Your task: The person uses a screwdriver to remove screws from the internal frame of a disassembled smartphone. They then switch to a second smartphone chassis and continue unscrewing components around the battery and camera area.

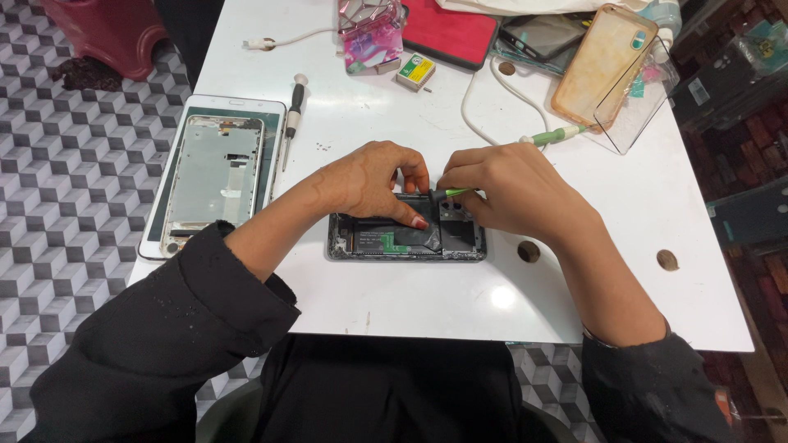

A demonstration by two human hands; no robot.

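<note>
An opened phone (386,244) with its back off lies on the white table (427,295), dark inner parts showing. My left hand (369,180) rests on it, thumb pressed down on the black inner cover. My right hand (513,193) holds a small green-handled screwdriver (450,194), its tip down on the phone's upper middle part.
A tablet (176,176) with a bare metal phone frame (215,168) on it lies at the left edge. A black screwdriver (292,111), a green tool (558,135), phone cases (603,66), a red case (447,33), a small box (416,71) and cables crowd the far side.
</note>
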